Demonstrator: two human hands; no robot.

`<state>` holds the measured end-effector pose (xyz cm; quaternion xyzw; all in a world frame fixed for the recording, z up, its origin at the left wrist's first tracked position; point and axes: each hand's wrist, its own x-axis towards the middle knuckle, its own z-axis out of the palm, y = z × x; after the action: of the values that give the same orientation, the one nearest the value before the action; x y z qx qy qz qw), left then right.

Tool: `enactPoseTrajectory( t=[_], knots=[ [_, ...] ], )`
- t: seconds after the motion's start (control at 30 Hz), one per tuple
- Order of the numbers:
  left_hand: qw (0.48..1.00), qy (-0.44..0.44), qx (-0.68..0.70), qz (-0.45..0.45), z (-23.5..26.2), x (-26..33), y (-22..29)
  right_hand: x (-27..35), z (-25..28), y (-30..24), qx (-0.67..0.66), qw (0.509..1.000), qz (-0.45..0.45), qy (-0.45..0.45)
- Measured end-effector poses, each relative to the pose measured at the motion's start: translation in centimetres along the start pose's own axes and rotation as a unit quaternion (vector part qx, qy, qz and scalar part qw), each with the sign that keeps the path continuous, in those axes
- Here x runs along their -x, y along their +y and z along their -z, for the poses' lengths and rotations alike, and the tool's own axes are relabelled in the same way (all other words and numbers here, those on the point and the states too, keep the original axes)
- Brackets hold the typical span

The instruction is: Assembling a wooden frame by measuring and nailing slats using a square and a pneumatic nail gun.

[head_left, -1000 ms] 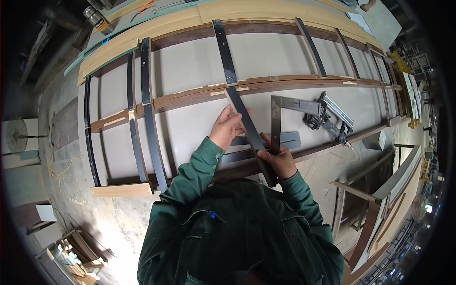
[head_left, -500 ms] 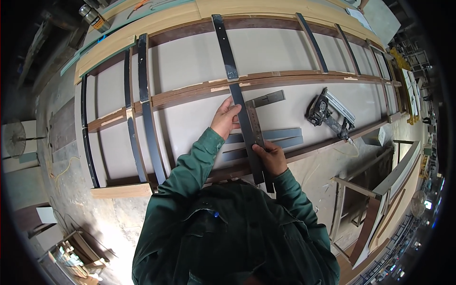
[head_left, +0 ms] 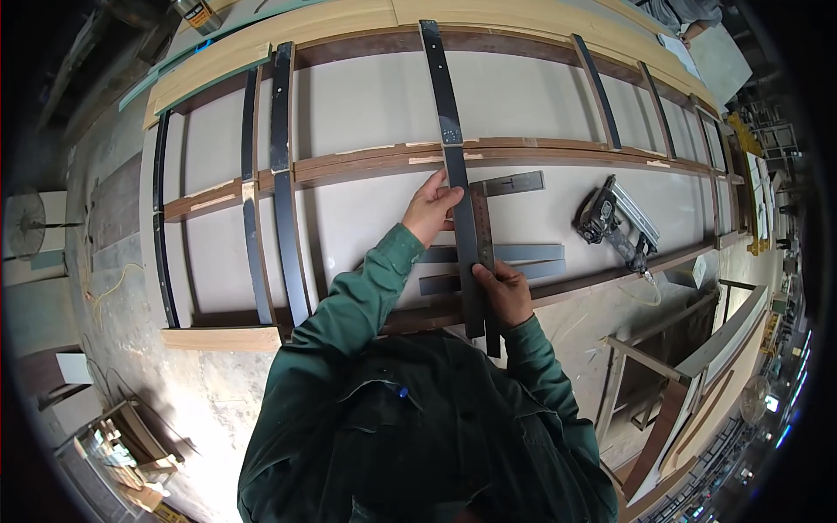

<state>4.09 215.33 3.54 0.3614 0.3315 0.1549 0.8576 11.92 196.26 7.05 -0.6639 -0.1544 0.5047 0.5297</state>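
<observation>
A long dark strip (head_left: pixel 463 235) lies across the near half of a wooden frame, its far end meeting the middle rail in line with another dark crosspiece (head_left: pixel 439 83). My left hand (head_left: pixel 432 212) is closed on the strip's left edge toward the far end, thumb on top. Nearer to me, my right hand (head_left: pixel 506 294) grips the strip's right edge, thumb on its face and fingers partly hidden. An L-shaped metal square (head_left: pixel 514 183) sits along the right side of the strip, partly beneath it. Thin grey-blue strips (head_left: pixel 532 253) lie on the panel behind the right hand.
The brown frame's middle rail (head_left: pixel 366 163) runs left to right over a pale panel, with more dark crosspieces on both sides. A black nail gun (head_left: pixel 617 222) with a hose rests at right. Pale boards (head_left: pixel 340 26) line the far edge; a metal bottle (head_left: pixel 197 13) stands far left.
The whole view has shifted a little, so the frame and nail gun appear farther right. Both hands keep their hold on the dark strip, which stays by the middle rail.
</observation>
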Motion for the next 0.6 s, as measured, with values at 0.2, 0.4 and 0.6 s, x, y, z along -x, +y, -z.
enactPoseTrajectory(
  t=[0.2, 0.4, 0.6],
  knots=[
    [1.0, 0.004, -0.008, -0.008, 0.3, -0.3, -0.5, 0.1, -0.1, 0.0, 0.004, 1.0, -0.002, 0.005],
    [1.0, 0.009, -0.015, -0.01, 0.2, 0.3, -0.4, 0.1, 0.4, 0.8, 0.047, 0.999, 0.007, 0.014],
    [0.857, 0.176, -0.337, -0.348, -0.3, 3.9, 0.5, 1.4, 3.5, -3.4, 0.249, 0.943, 0.181, 0.123]
  ],
)
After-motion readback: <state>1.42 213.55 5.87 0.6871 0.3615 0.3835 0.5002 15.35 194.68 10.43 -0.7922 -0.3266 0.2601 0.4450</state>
